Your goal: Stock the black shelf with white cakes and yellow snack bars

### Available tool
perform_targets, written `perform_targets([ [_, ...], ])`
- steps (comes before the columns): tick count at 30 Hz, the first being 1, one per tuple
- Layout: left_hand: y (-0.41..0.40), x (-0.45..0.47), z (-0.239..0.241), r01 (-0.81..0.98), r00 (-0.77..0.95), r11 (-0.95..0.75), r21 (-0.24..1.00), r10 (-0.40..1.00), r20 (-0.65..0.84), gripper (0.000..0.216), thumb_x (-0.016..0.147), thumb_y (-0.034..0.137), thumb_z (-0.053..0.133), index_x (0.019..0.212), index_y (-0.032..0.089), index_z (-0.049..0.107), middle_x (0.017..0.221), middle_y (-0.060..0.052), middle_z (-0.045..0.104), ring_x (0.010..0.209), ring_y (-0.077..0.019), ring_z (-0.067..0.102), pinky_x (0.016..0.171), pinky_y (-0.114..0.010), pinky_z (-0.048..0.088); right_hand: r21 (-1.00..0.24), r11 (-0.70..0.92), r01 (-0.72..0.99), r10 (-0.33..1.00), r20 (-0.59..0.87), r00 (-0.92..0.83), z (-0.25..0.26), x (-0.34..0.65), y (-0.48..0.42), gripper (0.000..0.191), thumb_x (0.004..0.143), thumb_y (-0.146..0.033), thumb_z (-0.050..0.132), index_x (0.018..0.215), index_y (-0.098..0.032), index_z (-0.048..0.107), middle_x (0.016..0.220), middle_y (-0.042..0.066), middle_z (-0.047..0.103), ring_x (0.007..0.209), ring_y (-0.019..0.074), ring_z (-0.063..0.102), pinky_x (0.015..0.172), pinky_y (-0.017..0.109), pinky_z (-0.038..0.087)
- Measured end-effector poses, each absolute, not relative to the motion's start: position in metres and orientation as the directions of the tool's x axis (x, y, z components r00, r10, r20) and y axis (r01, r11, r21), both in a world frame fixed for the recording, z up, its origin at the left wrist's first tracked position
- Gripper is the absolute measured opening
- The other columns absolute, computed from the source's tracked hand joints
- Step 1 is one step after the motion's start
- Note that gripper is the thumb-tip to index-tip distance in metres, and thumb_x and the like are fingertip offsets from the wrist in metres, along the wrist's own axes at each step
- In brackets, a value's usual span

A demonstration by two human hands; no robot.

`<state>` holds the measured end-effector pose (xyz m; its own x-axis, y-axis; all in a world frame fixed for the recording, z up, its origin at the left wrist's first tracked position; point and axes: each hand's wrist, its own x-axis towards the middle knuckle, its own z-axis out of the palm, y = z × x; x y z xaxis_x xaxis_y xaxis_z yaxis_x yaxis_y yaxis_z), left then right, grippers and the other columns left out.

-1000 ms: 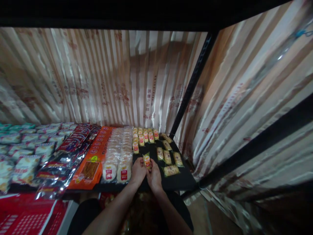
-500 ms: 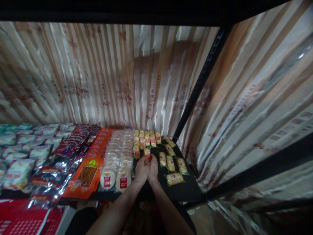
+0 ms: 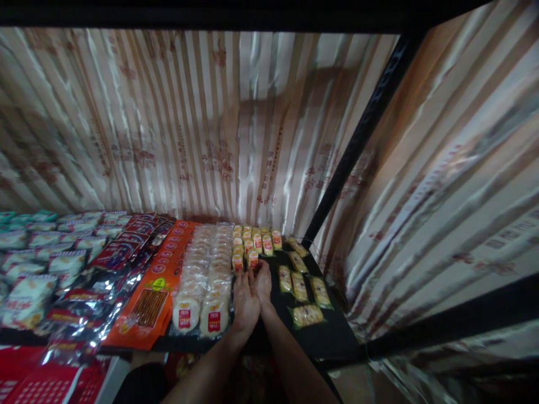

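Note:
Both of my hands reach onto a black shelf (image 3: 332, 336). My left hand (image 3: 245, 302) and my right hand (image 3: 264, 283) lie side by side, and their fingertips are pressed together on the near edge of a small yellow snack packet (image 3: 253, 259). That packet stands at the front of a block of like yellow packets (image 3: 257, 240) lined up in rows towards the back. A few more of these packets (image 3: 300, 285) lie loose to the right of my right hand, one of them (image 3: 306, 315) crosswise.
Left of my hands lie two columns of round white cracker packs (image 3: 209, 280), then orange packs (image 3: 162, 275), dark red packs (image 3: 122, 252) and white bags (image 3: 29, 275). A red basket (image 3: 37, 381) sits below. A black upright post (image 3: 357, 140) and striped sheeting (image 3: 189, 140) close in the shelf.
Both hands have moved away from me with the packet, from the shelf's front to the front of the packet rows. The view has tilted up a little.

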<state>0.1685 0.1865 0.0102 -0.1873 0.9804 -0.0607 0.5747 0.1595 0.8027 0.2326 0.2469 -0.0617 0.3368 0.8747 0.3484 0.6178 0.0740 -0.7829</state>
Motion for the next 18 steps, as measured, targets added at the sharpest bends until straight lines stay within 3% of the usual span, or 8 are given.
perform_targets([
  [8, 0.196, 0.166, 0.003, 0.576, -0.186, 0.166, 0.800, 0.980, -0.069, 0.046, 0.080, 0.012, 0.037, 0.125, 0.008, 0.049, 0.138, -0.013, 0.042, 0.130, -0.0203, 0.036, 0.111, -0.032, 0.024, -0.765, 0.088, 0.638, 0.874, 0.366, 0.318, -0.068, 0.230, 0.254, 0.020, 0.074, -0.032, 0.044, 0.085, -0.018, 0.053, 0.082, 0.009, 0.056, 0.077, 0.0220, 0.054, 0.071, 0.034, 0.047],
  [18, 0.202, 0.165, -0.011, 0.569, -0.176, 0.141, 0.810, 0.983, -0.047, 0.043, 0.082, 0.014, 0.036, 0.122, 0.012, 0.053, 0.137, -0.010, 0.045, 0.131, -0.0214, 0.034, 0.112, -0.035, 0.023, -0.773, 0.126, 0.622, 0.874, 0.383, 0.299, -0.073, 0.229, 0.251, 0.020, 0.075, -0.026, 0.042, 0.088, -0.018, 0.055, 0.088, 0.008, 0.056, 0.084, 0.0209, 0.051, 0.077, 0.033, 0.045],
])
